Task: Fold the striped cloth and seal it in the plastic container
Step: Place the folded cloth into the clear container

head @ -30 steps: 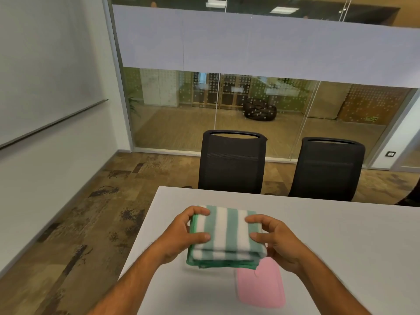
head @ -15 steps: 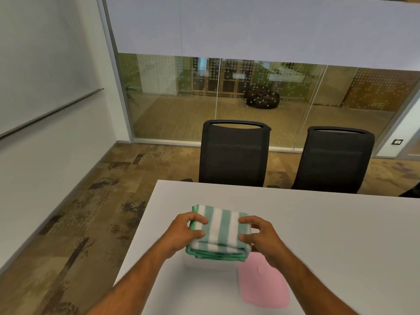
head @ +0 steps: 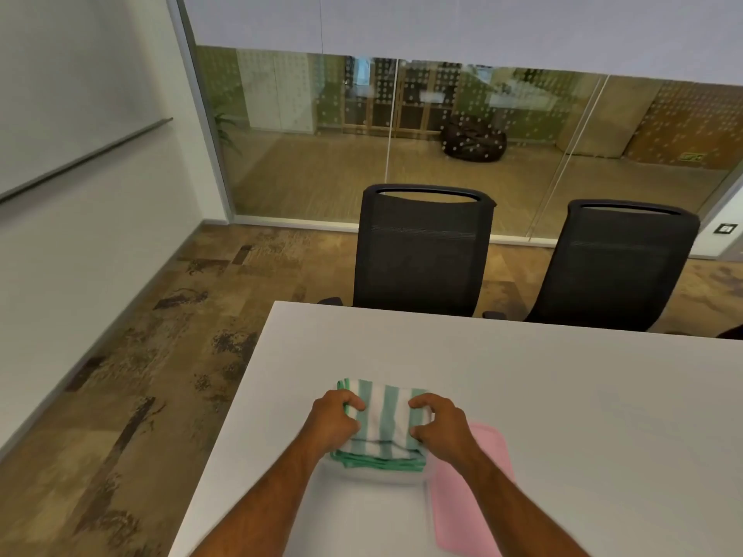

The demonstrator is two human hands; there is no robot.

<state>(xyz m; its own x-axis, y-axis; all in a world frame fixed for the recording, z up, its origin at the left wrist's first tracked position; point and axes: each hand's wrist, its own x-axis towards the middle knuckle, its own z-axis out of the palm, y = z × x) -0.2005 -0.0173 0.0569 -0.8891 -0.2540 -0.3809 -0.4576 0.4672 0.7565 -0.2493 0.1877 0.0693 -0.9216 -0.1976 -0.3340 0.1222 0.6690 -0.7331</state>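
Striped cloth (head: 384, 420), folded, is gripped by both hands: left (head: 335, 422), right (head: 438, 426).

White table (head: 563, 396) bears pink lid (head: 462, 512).

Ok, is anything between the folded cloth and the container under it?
Nothing visible. Both hands, left and right, hold the striped cloth directly over the clear container; the pink lid lies beside it.

striped cloth (head: 384, 422) lowered from mid-air, nearer the table (head: 563, 396)
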